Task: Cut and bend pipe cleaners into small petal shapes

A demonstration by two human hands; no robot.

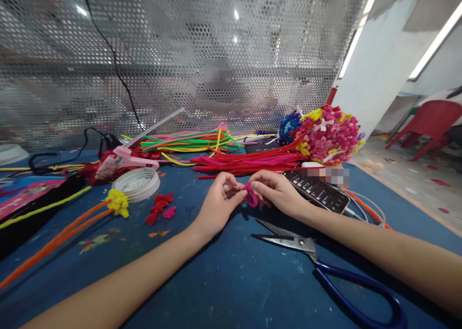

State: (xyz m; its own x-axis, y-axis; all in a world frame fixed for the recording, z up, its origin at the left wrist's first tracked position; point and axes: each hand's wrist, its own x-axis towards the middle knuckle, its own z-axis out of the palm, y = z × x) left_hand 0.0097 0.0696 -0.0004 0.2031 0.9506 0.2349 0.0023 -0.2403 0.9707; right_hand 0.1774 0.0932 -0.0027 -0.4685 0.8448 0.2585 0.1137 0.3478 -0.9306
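Between my two hands is a magenta pipe cleaner (251,197) bent into a small loop. My left hand (224,199) pinches its left side with thumb and fingers. On the other side, my right hand (271,190) has its fingertips closed on the same piece; part of the grip is hidden. Blue-handled scissors (301,242) lie with blades parted just below my right hand. Several small red pieces (159,206) and a magenta heart-like piece (169,212) rest left of my left hand. Red and magenta pipe cleaners (245,163) lie behind both hands.
A phone (317,190) with a cable lies by my right forearm. At left are a pink glue gun (126,160), a round white container (137,184) and a yellow flower (118,203) on orange stems. A flower bouquet (330,134) stands back right, before a perforated metal panel (173,54).
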